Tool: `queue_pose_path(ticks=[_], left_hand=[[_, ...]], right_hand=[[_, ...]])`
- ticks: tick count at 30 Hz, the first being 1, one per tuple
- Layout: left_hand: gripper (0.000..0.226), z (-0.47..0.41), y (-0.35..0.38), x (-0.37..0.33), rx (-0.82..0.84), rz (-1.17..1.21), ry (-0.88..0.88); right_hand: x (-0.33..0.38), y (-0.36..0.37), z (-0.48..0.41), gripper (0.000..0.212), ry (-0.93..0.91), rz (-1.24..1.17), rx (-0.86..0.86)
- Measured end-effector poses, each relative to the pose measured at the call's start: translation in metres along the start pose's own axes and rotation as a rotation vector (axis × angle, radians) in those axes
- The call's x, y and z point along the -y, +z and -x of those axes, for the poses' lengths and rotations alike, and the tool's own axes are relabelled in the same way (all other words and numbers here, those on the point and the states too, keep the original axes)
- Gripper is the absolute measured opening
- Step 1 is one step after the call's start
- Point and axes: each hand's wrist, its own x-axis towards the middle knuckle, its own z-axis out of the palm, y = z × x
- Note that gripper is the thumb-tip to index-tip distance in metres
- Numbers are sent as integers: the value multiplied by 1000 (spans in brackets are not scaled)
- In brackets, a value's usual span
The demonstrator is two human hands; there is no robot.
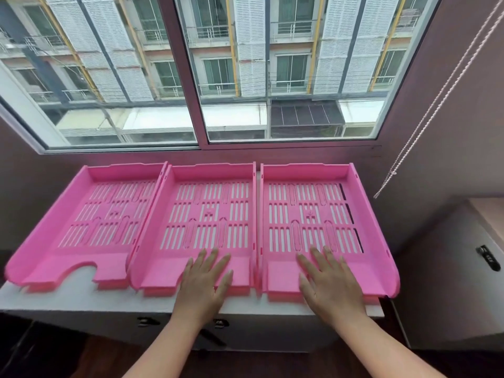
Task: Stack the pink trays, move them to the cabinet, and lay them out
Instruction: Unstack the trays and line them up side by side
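Three pink slotted trays lie side by side on a white cabinet top (pixel 81 298) under the window. The left tray (pixel 90 214) is slightly angled and its right side touches the middle tray (pixel 207 208). A narrow gap separates the middle tray from the right tray (pixel 308 205). My left hand (pixel 204 282) rests flat, fingers spread, on the front lip of the middle tray. My right hand (pixel 330 282) lies flat with fingers apart on the front lip of the right tray. Neither hand grips anything.
A large window (pixel 218 77) rises right behind the trays. Blind cords (pixel 425 118) hang at the right wall. A second, lower cabinet (pixel 447 282) with a dark handle stands at the right. Dark handles show on the white cabinet's front below my wrists.
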Motion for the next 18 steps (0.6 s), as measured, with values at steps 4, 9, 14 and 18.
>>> queue_pose_path(ticks=[4, 9, 14, 18], left_hand=[[84, -21, -7, 13, 99, -39, 57], [89, -40, -6, 17, 103, -63, 75], [92, -54, -8, 19, 105, -62, 83], [89, -54, -5, 21, 101, -56, 88]], right_hand=[[-1, 0, -12, 63, -14, 16, -15], [-2, -1, -27, 63, -12, 27, -32], [-4, -3, -43, 60, -15, 26, -39], [-5, -4, -51, 60, -13, 41, -35]])
